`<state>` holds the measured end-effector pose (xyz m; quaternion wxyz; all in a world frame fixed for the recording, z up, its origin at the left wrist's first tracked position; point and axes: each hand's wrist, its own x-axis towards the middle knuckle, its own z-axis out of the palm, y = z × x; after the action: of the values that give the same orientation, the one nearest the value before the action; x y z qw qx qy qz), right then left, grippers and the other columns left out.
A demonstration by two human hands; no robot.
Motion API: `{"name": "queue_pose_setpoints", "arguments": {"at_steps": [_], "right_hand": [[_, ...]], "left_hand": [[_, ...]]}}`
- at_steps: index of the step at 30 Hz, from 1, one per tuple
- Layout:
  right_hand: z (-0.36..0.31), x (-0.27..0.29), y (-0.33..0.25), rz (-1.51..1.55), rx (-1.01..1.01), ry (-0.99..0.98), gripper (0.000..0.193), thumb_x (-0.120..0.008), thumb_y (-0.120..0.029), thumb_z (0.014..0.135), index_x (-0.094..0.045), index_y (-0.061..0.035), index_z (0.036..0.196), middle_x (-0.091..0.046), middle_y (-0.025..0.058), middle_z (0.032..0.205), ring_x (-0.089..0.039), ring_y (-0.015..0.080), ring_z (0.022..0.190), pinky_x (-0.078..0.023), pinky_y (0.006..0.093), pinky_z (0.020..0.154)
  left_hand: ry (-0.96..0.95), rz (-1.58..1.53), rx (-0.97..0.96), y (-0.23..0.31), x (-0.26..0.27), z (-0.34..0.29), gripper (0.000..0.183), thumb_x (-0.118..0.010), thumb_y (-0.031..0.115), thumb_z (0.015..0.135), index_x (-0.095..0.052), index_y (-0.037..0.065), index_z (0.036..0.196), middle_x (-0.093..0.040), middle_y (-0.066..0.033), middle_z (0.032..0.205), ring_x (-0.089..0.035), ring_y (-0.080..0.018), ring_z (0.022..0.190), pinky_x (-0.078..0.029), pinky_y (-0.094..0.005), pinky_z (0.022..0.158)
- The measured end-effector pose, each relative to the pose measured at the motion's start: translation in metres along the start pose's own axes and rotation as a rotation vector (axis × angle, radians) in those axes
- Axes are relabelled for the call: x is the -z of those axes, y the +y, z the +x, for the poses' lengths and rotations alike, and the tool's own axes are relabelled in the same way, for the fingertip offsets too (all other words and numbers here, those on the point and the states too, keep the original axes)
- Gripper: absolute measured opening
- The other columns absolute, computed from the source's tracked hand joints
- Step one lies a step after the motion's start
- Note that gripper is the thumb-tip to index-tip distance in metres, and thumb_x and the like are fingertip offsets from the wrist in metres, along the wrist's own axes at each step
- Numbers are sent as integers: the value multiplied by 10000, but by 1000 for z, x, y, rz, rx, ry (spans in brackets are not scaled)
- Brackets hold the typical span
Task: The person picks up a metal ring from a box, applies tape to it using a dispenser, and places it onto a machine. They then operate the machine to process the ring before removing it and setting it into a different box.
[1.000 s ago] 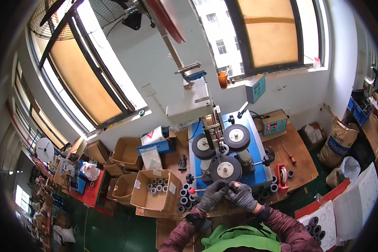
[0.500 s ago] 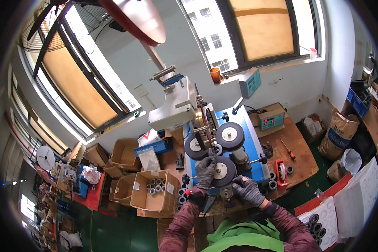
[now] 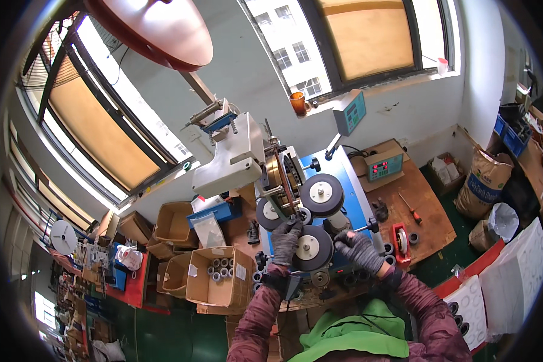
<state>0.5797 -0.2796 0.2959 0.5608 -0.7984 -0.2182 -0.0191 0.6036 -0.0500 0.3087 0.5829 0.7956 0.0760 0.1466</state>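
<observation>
A blue-based winding machine with three dark rollers stands before me: a back right roller [image 3: 321, 195], a front roller [image 3: 312, 248] and a partly hidden left roller [image 3: 271, 212]. A small grey ring [image 3: 306, 215] sits among them, below the upright brass-coloured wheel [image 3: 275, 177]. My left hand [image 3: 285, 242], in a grey knit glove, is beside the front roller with its fingers drawn together close to the ring. Right of that roller, my gloved right hand [image 3: 360, 251] has its fingers curled against the thumb; whatever either hand pinches is too small to see.
Left of the machine, a cardboard box [image 3: 217, 289] holds several rings. A digital controller [image 3: 385, 167], a screwdriver [image 3: 411, 208] and a red tape dispenser [image 3: 400, 242] are on the wooden table's right side. A red lamp shade [image 3: 157, 30] hangs overhead.
My right hand has moved away from the knob below the front roller, up beside that roller's right edge. My left hand remains by the ring. The whole view has shifted slightly.
</observation>
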Motion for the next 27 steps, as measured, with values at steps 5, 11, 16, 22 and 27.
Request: {"name": "queue_pose_setpoints", "arguments": {"at_steps": [5,11,16,22,27], "right_hand": [[49,13,-8,-41,28,5,172,-595,-227,807,-598,-73,884,-618,150,820,-608,304,748,-477,372,663],[67,6,-19,-58,133,34,149,-589,-179,810,-597,-57,895,-618,140,823,-611,290,739,-483,355,668],[67,5,-17,-21,93,36,122,-604,-115,793,-609,-30,881,-614,146,785,-608,276,727,-486,338,676],[75,3,-3,-52,102,24,164,-601,-195,793,-604,-59,884,-617,149,809,-615,296,744,-485,366,673],[127,-7,-2,49,66,-6,150,-595,-188,779,-622,-57,846,-643,119,786,-626,280,719,-487,354,653]], "left_hand": [[31,-10,-55,1,-1,-6,217,-670,200,807,-669,14,920,-635,-7,698,-513,-54,611,-430,-241,545],[-38,56,-29,-1,2,-7,181,-642,152,834,-656,1,933,-642,-6,787,-554,-70,687,-459,-218,630],[-36,42,-3,5,1,-4,173,-644,132,824,-658,2,938,-644,-19,793,-555,-72,710,-462,-226,640],[59,-75,-46,0,-6,3,186,-648,152,823,-671,16,949,-656,-31,781,-539,-64,706,-443,-237,649],[58,82,-95,8,-10,10,180,-639,141,818,-673,29,955,-650,-20,782,-535,-73,696,-436,-244,634]]}}
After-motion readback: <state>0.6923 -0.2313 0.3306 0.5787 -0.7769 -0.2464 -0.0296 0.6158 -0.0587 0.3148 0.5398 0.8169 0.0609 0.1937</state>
